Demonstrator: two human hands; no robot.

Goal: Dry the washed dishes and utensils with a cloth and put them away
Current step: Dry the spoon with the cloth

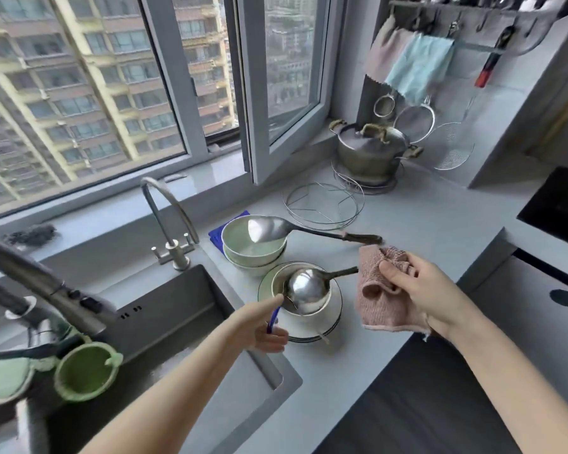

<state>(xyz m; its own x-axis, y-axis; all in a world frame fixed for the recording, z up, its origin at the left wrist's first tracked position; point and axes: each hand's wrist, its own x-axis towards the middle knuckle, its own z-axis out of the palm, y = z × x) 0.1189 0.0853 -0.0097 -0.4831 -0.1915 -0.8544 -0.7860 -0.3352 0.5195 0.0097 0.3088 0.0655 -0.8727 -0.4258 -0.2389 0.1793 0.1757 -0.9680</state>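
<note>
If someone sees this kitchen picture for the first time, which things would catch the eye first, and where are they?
Probably the pink cloth bunched in the right hand over the counter, right of centre. Beside it, a shiny ladle rests in a bowl on stacked plates, where the left hand holds something thin and blue. Behind, a large spoon lies across stacked green bowls, and tall apartment blocks fill the window.

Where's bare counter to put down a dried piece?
Free: grey counter in front of the stacked plates, beside the sink; also right of the wire trivet ring, before the black hob. Crowded: stacked green bowls, long steel ladles, lidded steel pot.
</note>
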